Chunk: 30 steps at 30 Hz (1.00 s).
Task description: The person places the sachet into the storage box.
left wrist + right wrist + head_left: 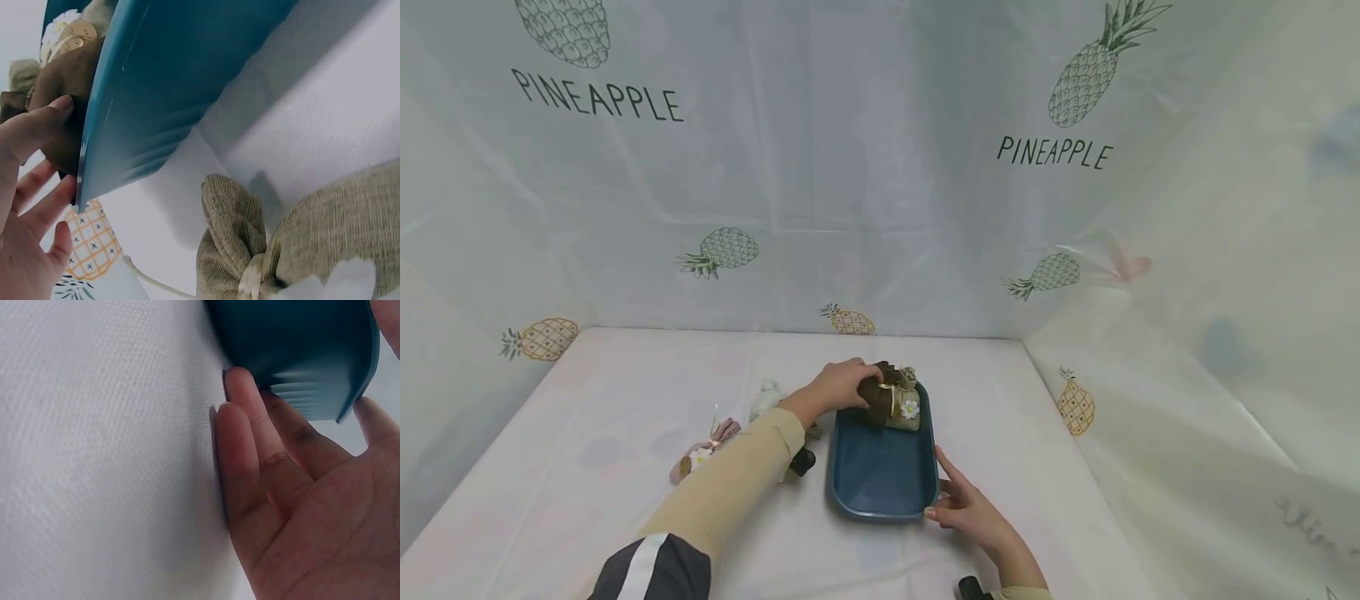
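Observation:
A blue tray (pixel 883 475) stands on the white-covered table. At its far end lies a tan drawstring pouch (pixel 910 421) with a white flower. Beside that pouch is a brown pouch (pixel 876 402), gripped by my left hand (pixel 837 385). The left wrist view shows my thumb pressed on the brown pouch (pixel 65 87), with the other fingers by the tray's rim. My right hand (pixel 973 512) touches the tray's near right side. Its index finger stretches along the wall and its thumb is at the near corner. The other fingers lie low by the tray's base.
Left of the tray, partly behind my left forearm, lie a pinkish pouch (pixel 700 457) with a white flower and a pale pouch (pixel 766 397). An olive-tan pouch (pixel 337 231) rests close to the tray. A pineapple-printed sheet (pixel 850 183) hangs behind the table.

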Each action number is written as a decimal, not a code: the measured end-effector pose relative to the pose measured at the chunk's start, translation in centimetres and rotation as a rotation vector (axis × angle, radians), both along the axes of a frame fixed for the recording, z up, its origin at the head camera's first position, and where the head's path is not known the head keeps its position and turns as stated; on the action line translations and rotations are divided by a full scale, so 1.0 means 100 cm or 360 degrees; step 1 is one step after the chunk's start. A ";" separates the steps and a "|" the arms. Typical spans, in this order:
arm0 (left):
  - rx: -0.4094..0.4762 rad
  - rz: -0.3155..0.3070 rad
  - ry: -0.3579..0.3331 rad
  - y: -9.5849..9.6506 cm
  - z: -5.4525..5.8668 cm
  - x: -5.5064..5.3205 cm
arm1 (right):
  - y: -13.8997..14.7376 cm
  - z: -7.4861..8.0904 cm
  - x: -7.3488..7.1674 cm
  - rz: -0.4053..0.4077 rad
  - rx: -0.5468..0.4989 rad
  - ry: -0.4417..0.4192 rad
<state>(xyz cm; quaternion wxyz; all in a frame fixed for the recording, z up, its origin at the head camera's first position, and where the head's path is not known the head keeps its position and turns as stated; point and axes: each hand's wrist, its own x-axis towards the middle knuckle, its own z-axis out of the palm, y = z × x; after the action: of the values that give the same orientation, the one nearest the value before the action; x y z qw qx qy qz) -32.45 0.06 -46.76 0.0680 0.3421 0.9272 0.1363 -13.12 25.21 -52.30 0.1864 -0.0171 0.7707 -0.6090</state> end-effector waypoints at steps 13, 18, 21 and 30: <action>-0.0187 0.0001 -0.0099 -0.006 0.012 0.010 | -0.003 0.001 -0.001 0.0004 0.0017 0.0014; -0.0161 -0.0017 -0.0129 -0.012 0.017 0.015 | -0.001 0.001 0.000 -0.0003 0.0020 0.0008; -0.0150 -0.0041 -0.0132 -0.017 0.017 0.018 | 0.000 0.001 0.001 -0.0005 0.0016 0.0006; -0.0001 0.0019 -0.0254 -0.054 0.029 0.037 | 0.002 -0.001 -0.001 0.0009 -0.0002 0.0029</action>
<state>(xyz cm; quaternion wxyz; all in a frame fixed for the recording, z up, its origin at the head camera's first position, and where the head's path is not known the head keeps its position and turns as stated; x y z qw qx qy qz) -28.74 -5.37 -43.90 0.1411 0.3245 0.9209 0.1632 -13.26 25.41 -52.40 0.1812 -0.0248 0.7718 -0.6090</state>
